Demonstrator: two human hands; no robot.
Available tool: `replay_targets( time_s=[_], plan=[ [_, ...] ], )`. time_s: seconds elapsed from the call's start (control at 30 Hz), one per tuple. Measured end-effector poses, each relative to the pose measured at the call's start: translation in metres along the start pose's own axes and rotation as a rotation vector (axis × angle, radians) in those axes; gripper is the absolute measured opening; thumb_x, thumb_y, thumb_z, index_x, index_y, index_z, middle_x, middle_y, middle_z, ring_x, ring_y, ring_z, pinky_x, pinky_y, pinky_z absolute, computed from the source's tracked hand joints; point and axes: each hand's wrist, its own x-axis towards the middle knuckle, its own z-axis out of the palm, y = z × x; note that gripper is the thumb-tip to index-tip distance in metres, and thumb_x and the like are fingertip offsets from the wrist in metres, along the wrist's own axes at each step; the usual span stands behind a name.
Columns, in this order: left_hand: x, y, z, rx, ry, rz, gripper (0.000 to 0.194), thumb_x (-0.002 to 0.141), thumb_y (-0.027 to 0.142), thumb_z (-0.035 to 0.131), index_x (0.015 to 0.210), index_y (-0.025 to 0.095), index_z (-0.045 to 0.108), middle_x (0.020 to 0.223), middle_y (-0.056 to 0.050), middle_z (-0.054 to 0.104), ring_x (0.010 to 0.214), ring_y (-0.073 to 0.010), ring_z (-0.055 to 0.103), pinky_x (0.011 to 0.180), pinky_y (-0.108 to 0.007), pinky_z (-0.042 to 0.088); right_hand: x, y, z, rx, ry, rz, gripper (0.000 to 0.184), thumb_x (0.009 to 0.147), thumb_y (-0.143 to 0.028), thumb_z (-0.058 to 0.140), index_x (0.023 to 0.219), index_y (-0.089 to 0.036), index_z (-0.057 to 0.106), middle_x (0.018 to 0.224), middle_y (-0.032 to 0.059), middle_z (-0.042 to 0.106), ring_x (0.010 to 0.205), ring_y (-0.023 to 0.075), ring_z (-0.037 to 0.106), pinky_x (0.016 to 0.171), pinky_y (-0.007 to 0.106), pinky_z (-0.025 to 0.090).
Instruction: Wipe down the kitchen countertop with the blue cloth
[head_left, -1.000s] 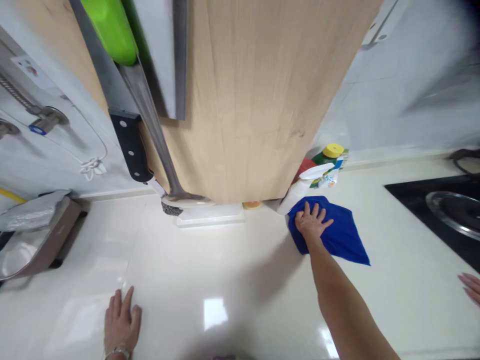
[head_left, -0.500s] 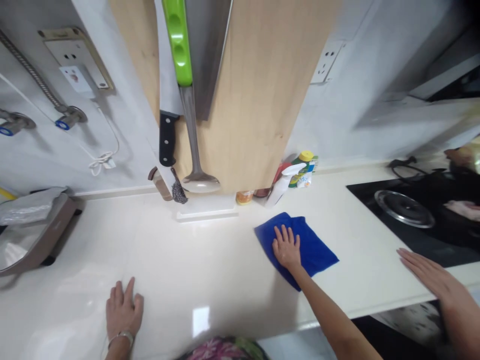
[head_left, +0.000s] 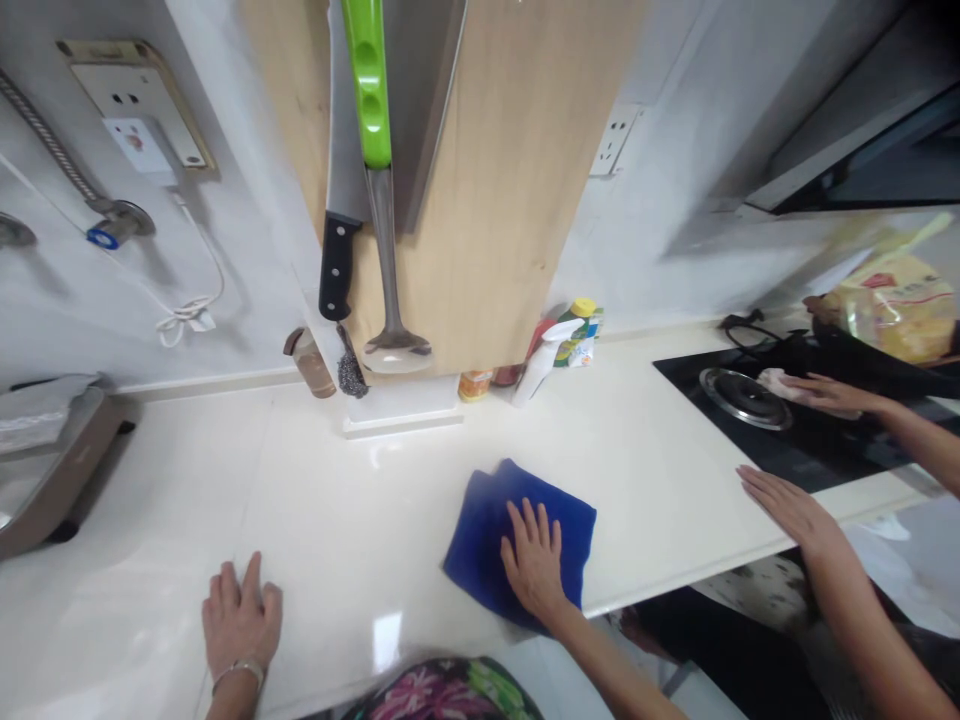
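Note:
A blue cloth [head_left: 480, 540] lies flat on the white countertop [head_left: 337, 520], its lower corner near the front edge. Pressing on it from above is my right hand [head_left: 536, 560], palm down with the fingers spread. My left hand [head_left: 241, 620], with a bracelet at the wrist, rests on the counter to the left, fingers apart and nothing in it. Behind the cloth stand a white spray bottle [head_left: 546, 362] and a green bottle with a yellow cap [head_left: 581, 322].
A co-worker's hand [head_left: 787, 510] rests on the counter at right; their other hand [head_left: 832, 393] holds a pale cloth on the black stove [head_left: 810, 450]. A ladle [head_left: 386, 250] and knives hang on a wooden board [head_left: 495, 200] ahead. A brown appliance [head_left: 67, 470] sits at left.
My right hand and the blue cloth have slid left and toward the counter's front edge. My left hand stays put. The view has turned rightward, showing more of the co-worker's arms and the stove.

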Motion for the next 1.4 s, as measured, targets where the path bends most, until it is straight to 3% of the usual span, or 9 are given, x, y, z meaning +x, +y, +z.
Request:
replay_targets(
  time_s=[0.03,0.1,0.2,0.33,0.63,0.9,1.17,1.4],
  plan=[
    [0.0,0.001,0.0,0.002,-0.002,-0.008,0.06,0.096,0.036,0.03,0.149,0.013,0.045,0.161,-0.023,0.031,0.153,-0.0358,0.021,0.121,-0.055,0.023,0.002,-0.004,0.004,-0.019,0.011,0.105,0.059,0.1,-0.037,0.031,0.155,-0.017,0.037,0.162,0.0141,0.032,0.152,0.0362,0.017,0.118,0.064,0.019],
    [0.0,0.002,-0.001,0.004,-0.008,-0.019,0.061,0.096,0.037,0.03,0.15,0.013,0.045,0.161,-0.023,0.031,0.153,-0.0363,0.022,0.122,-0.055,0.023,0.012,-0.012,0.011,-0.063,0.003,0.184,0.061,0.1,-0.041,0.03,0.154,-0.015,0.038,0.162,0.0163,0.03,0.152,0.0389,0.014,0.117,0.067,0.017],
    [0.0,0.003,-0.003,0.004,-0.013,-0.018,0.061,0.095,0.036,0.031,0.149,0.013,0.045,0.161,-0.023,0.03,0.153,-0.0361,0.021,0.121,-0.055,0.023,0.035,-0.016,0.015,-0.125,-0.017,0.115,0.064,0.097,-0.044,0.036,0.155,-0.016,0.037,0.165,0.0162,0.021,0.152,0.0414,0.009,0.117,0.069,0.008],
    [0.001,0.004,-0.004,0.007,0.003,0.002,0.062,0.096,0.037,0.028,0.148,0.011,0.046,0.16,-0.025,0.031,0.153,-0.037,0.02,0.121,-0.056,0.023,0.077,-0.005,0.015,-0.15,-0.043,0.048,0.065,0.097,-0.046,0.037,0.157,-0.022,0.034,0.166,0.0115,0.021,0.152,0.0389,0.01,0.118,0.067,0.007],
    [0.002,0.002,-0.006,0.022,-0.064,-0.041,0.061,0.094,0.037,0.033,0.148,0.013,0.047,0.163,-0.02,0.03,0.153,-0.0346,0.02,0.122,-0.054,0.023,0.178,0.02,0.037,-0.114,-0.055,0.107,0.067,0.095,-0.042,0.034,0.158,-0.018,0.03,0.165,0.0111,0.022,0.151,0.0379,0.013,0.117,0.068,0.01],
    [0.002,-0.002,-0.003,0.014,-0.047,-0.039,0.061,0.092,0.036,0.037,0.148,0.014,0.046,0.163,-0.018,0.03,0.154,-0.034,0.02,0.123,-0.054,0.024,0.23,0.011,0.047,-0.115,-0.085,0.215,0.07,0.094,-0.04,0.034,0.159,-0.017,0.024,0.166,0.0124,0.019,0.15,0.0384,0.014,0.116,0.068,0.012],
    [-0.001,0.001,-0.005,0.014,-0.022,-0.011,0.058,0.094,0.034,0.036,0.147,0.012,0.048,0.163,-0.021,0.029,0.153,-0.0354,0.021,0.122,-0.055,0.024,0.242,0.006,0.045,-0.038,0.012,0.211,0.065,0.094,-0.037,0.033,0.155,-0.018,0.036,0.163,0.0121,0.029,0.148,0.0365,0.02,0.117,0.065,0.015],
    [-0.004,0.006,-0.009,0.016,0.026,0.021,0.056,0.094,0.031,0.038,0.146,0.012,0.05,0.163,-0.021,0.029,0.153,-0.0355,0.02,0.122,-0.055,0.025,0.189,0.011,0.035,-0.058,0.016,0.124,0.064,0.096,-0.038,0.03,0.155,-0.016,0.035,0.163,0.0111,0.03,0.15,0.032,0.021,0.12,0.059,0.015]
  ],
)
